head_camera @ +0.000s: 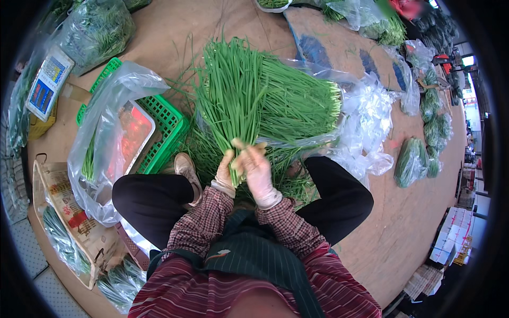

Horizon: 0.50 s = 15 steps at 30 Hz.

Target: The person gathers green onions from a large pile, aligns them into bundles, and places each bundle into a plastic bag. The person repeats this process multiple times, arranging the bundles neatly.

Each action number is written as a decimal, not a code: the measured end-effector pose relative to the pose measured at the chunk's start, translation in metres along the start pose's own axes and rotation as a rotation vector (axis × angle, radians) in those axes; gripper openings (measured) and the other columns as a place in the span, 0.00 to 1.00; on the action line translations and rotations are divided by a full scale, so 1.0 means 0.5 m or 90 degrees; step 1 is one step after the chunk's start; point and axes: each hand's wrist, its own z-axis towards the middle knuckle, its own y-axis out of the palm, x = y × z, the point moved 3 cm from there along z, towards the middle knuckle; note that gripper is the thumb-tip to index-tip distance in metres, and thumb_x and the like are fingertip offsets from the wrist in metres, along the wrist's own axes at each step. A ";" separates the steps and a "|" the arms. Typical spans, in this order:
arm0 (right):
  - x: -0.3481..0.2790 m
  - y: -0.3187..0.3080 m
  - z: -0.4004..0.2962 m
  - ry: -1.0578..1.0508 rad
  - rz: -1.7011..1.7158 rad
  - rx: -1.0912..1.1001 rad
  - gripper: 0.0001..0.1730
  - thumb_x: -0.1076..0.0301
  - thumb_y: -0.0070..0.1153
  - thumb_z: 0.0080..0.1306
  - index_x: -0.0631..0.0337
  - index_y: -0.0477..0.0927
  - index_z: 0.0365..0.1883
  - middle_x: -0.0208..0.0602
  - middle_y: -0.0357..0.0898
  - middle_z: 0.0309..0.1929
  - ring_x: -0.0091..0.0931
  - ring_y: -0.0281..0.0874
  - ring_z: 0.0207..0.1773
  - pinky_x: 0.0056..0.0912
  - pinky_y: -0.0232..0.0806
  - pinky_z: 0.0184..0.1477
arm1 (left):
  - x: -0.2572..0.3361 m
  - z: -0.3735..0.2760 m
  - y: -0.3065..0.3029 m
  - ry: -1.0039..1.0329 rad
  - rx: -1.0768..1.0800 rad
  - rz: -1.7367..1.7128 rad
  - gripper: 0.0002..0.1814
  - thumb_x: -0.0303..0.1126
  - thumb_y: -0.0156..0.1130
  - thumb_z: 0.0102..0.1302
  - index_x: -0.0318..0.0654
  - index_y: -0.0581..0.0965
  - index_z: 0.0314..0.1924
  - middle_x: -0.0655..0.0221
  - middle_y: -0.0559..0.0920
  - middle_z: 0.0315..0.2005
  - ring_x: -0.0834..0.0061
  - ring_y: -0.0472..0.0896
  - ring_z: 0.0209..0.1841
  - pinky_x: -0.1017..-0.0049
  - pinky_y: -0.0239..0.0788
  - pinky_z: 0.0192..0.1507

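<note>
A large bunch of garlic chives [230, 95] fans out in front of me, its stem ends towards my lap. My left hand [224, 171], in a pale glove, is closed around the stems near their lower end. My right hand [255, 169], also gloved and blurred, lies over the same stems with its fingers bent across them. Whether it grips any is unclear. Right of the bunch, a thick pile of chives [302, 103] lies on plastic sheeting, pale cut ends to the right. Loose leaves [282, 179] are scattered on the floor between my legs.
To the left stand a green plastic crate [165, 129] with a tray [137, 135] and clear bag [107, 111], a digital scale [49, 83] and a woven bag [73, 218]. Clear plastic bags [368, 115] and bagged greens [411, 163] lie right. A bagged heap [95, 35] sits far left.
</note>
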 end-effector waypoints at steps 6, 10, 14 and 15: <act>-0.048 -0.057 -0.127 0.430 -0.576 -0.317 0.25 0.59 0.51 0.64 0.59 0.69 0.58 0.44 0.78 0.42 0.30 0.76 0.39 0.28 0.68 0.42 | 0.108 -0.005 0.042 -0.150 -0.338 -0.264 0.50 0.33 0.61 0.56 0.40 0.38 0.70 0.71 0.71 0.38 0.85 0.68 0.29 0.83 0.65 0.29; -0.057 -0.167 -0.111 0.157 -0.995 -0.159 0.33 0.47 0.53 0.61 0.61 0.69 0.58 0.55 0.76 0.45 0.41 0.73 0.52 0.37 0.66 0.51 | 0.115 -0.020 0.076 -0.235 -0.475 -0.274 0.55 0.29 0.64 0.52 0.41 0.35 0.70 0.69 0.73 0.32 0.83 0.67 0.21 0.81 0.64 0.24; -0.165 -0.108 0.020 -0.092 -0.404 0.099 0.19 0.61 0.47 0.69 0.68 0.77 0.46 0.40 0.80 0.41 0.26 0.77 0.43 0.26 0.67 0.49 | 0.115 -0.012 0.115 -0.263 -0.758 -0.312 0.53 0.29 0.59 0.55 0.33 0.31 0.68 0.57 0.76 0.38 0.81 0.71 0.21 0.79 0.69 0.22; -0.206 -0.084 0.043 -0.134 -0.345 0.108 0.19 0.60 0.45 0.70 0.69 0.76 0.46 0.38 0.81 0.40 0.24 0.77 0.41 0.24 0.67 0.49 | 0.115 -0.013 0.121 -0.271 -0.790 -0.316 0.52 0.29 0.58 0.56 0.32 0.31 0.68 0.54 0.77 0.40 0.80 0.71 0.21 0.79 0.69 0.22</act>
